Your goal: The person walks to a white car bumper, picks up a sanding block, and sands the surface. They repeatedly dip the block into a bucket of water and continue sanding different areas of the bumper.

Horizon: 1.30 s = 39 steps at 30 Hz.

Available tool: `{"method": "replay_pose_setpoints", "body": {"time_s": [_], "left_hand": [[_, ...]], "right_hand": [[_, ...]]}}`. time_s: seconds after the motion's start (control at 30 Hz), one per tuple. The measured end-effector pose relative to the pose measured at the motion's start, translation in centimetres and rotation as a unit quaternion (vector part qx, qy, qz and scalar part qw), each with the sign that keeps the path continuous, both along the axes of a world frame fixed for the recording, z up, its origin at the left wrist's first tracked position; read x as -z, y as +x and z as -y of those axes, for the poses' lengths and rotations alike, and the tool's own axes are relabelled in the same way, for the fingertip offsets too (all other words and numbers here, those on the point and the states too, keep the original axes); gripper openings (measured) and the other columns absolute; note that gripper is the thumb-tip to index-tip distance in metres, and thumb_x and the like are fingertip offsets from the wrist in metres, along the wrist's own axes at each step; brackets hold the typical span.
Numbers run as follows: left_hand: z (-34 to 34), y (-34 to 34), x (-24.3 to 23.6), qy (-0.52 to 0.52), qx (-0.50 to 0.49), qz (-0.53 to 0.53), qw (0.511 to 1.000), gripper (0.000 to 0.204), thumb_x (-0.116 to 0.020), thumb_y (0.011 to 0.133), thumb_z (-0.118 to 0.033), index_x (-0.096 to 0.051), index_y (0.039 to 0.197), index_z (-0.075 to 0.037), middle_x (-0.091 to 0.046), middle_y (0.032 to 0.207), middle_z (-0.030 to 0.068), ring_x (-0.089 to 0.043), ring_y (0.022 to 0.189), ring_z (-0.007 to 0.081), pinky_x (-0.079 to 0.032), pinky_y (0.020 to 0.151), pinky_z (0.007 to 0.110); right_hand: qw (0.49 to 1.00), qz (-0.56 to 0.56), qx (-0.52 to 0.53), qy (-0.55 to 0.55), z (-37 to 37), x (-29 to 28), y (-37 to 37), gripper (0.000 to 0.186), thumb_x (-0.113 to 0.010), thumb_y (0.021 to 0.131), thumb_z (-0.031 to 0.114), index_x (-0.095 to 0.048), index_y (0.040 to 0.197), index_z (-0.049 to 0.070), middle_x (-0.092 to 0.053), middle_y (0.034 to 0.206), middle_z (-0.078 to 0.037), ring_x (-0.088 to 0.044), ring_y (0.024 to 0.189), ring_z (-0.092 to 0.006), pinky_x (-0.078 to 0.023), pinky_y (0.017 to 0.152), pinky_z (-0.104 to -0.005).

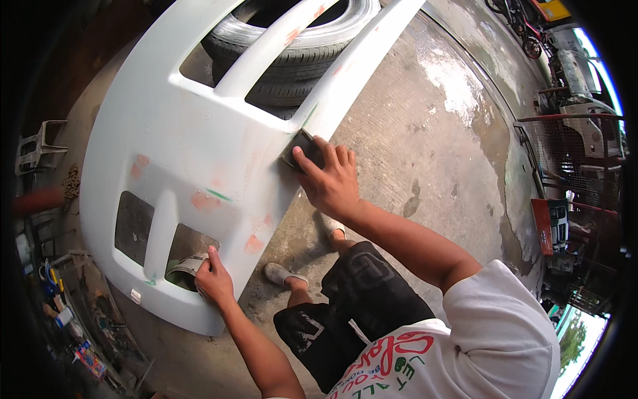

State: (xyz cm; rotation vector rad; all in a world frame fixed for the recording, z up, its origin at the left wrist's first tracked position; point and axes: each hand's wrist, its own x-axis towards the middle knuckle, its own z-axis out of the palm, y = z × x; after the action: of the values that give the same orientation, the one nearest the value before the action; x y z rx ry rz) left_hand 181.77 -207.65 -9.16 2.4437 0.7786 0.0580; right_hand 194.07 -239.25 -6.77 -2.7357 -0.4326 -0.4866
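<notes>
A large white car bumper (193, 133) with several openings fills the left and middle of the view. Reddish patches and green streaks mark its surface. My right hand (330, 176) presses a dark rectangular piece of sandpaper (306, 150) flat against the bumper's right edge, just below the long strut. Fingers and thumb are closed over it; whether a block lies beneath cannot be seen. Lower left, my left hand (214, 276) grips the bumper beside the lower opening, thumb up and the other fingers partly hidden. Through that opening a whitish round object (188, 265) shows.
Stacked tires (286, 60) stand under the bumper's far end. Wet patches (458, 86) lie on the concrete floor at right. A white plastic chair (43, 146) and a cluttered rack of tools (80, 319) are at left. Metal racks and vehicle parts (585, 133) line the right side.
</notes>
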Motion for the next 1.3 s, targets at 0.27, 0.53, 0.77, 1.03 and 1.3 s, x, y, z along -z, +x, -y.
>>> {"method": "replay_pose_setpoints", "body": {"time_s": [0.27, 0.53, 0.77, 1.03, 1.3], "left_hand": [[-2.7, -1.1, -1.5, -0.082, 0.150, -0.050, 0.984, 0.054, -0.065, 0.101, -0.049, -0.068, 0.084, 0.002, -0.067, 0.072, 0.0233, -0.065, 0.069, 0.0448, -0.047, 0.063, 0.051], [-5.2, -2.2, -3.0, -0.114, 0.265, -0.061, 0.956, 0.048, -0.081, 0.090, -0.044, -0.067, 0.097, 0.001, -0.073, 0.088, 0.0234, -0.072, 0.081, 0.0421, -0.054, 0.072, 0.048], [-4.5, -2.5, -2.5, -0.136, 0.290, -0.039, 0.947, 0.052, -0.084, 0.085, -0.045, -0.067, 0.099, 0.001, -0.073, 0.088, 0.0241, -0.071, 0.086, 0.0454, -0.053, 0.077, 0.050], [-3.4, -3.1, -2.0, -0.106, 0.293, -0.020, 0.950, 0.046, -0.082, 0.090, -0.036, -0.066, 0.105, 0.003, -0.074, 0.093, 0.0211, -0.071, 0.085, 0.0372, -0.054, 0.080, 0.044], [-2.6, -4.6, -2.8, -0.064, 0.273, 0.012, 0.960, 0.068, -0.080, 0.090, -0.045, -0.060, 0.132, 0.005, -0.065, 0.123, 0.0280, -0.062, 0.114, 0.0454, -0.048, 0.098, 0.050]], "right_hand": [[0.996, -0.022, 0.083, -0.026, -2.8, -0.7, -2.0, 0.054, -0.082, 0.085, 0.025, -0.066, 0.137, 0.027, -0.054, 0.138, -0.013, -0.052, 0.111, -0.0311, -0.041, 0.094, -0.0468], [0.992, -0.017, 0.128, -0.006, -6.1, -0.3, -2.5, 0.049, -0.077, 0.089, 0.027, -0.068, 0.137, 0.025, -0.060, 0.134, -0.015, -0.052, 0.119, -0.0336, -0.039, 0.100, -0.0474], [0.977, 0.019, 0.211, 0.026, -4.3, 0.7, -0.5, 0.047, -0.079, 0.084, 0.030, -0.070, 0.130, 0.027, -0.056, 0.133, -0.016, -0.051, 0.116, -0.0353, -0.040, 0.092, -0.0490], [0.967, 0.035, 0.249, 0.032, 0.3, -0.3, 3.1, 0.039, -0.072, 0.090, 0.032, -0.072, 0.128, 0.026, -0.059, 0.129, -0.018, -0.052, 0.115, -0.0355, -0.042, 0.089, -0.0488], [0.990, 0.069, 0.119, -0.011, 5.2, 0.3, 5.9, 0.043, -0.076, 0.086, 0.034, -0.071, 0.129, 0.030, -0.060, 0.133, -0.012, -0.056, 0.110, -0.0307, -0.042, 0.088, -0.0451]]}}
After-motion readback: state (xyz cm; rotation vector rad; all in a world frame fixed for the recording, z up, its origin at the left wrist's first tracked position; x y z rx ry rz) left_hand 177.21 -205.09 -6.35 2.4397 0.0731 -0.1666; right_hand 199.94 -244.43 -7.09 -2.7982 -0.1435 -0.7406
